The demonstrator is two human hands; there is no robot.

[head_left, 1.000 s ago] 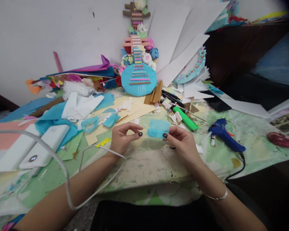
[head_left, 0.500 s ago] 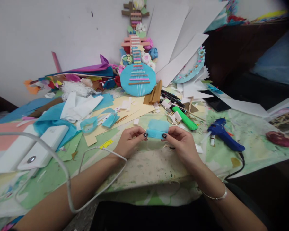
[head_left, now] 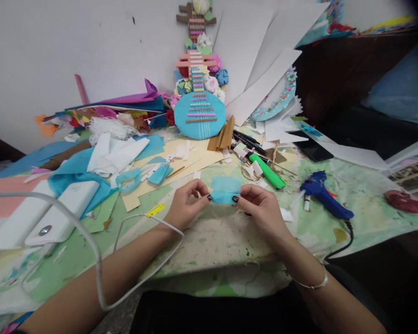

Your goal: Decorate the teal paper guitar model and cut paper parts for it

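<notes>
A small piece of blue tissue paper [head_left: 225, 185] is stretched between my hands over the front of the table. Its lower part looks darker, as if folded double. My left hand [head_left: 190, 202] pinches the lower left corner between thumb and fingers. On the opposite side my right hand [head_left: 261, 206] pinches the lower right corner in the same way. Beyond the paper stands a blue paper lute [head_left: 199, 121] with strings and coloured strips, leaning against the wall.
A blue glue gun [head_left: 325, 195] with a black cord lies at the right. Near it are a green marker [head_left: 267, 171] and a black phone [head_left: 311, 146]. A white power bank [head_left: 63, 213] sits at the left, and a white cable [head_left: 99, 264] loops over my left forearm.
The tissue paper and both hands have shifted slightly left, and the paper has tipped down a little. Both pinches on it are kept.
</notes>
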